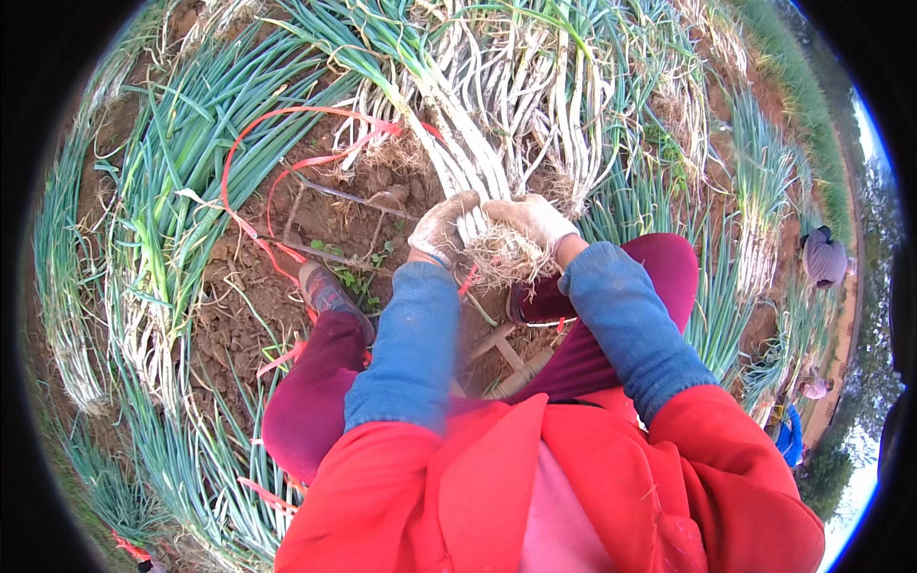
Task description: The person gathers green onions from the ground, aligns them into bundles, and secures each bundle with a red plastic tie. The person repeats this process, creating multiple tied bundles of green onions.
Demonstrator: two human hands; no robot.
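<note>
Both hands wear soiled pale work gloves and meet at the root end of a bunch of green onions (469,154). My left hand (445,225) closes around the white stalks from the left, just above the tangled roots (509,254). From the right, my right hand (534,218) grips the same stalks, its thumb side across them. The green leaves point away from me, over more onions lying on the soil. A red plastic strap (308,109) loops over the ground to the left of the bunch. Beneath it a metal frame (358,200) rests on the soil.
Rows of pulled green onions (186,157) lie on both sides and ahead (537,79). A wooden piece (526,376) is between my legs. More red strap (269,494) lies at lower left. Other people (824,258) are far off at the right edge.
</note>
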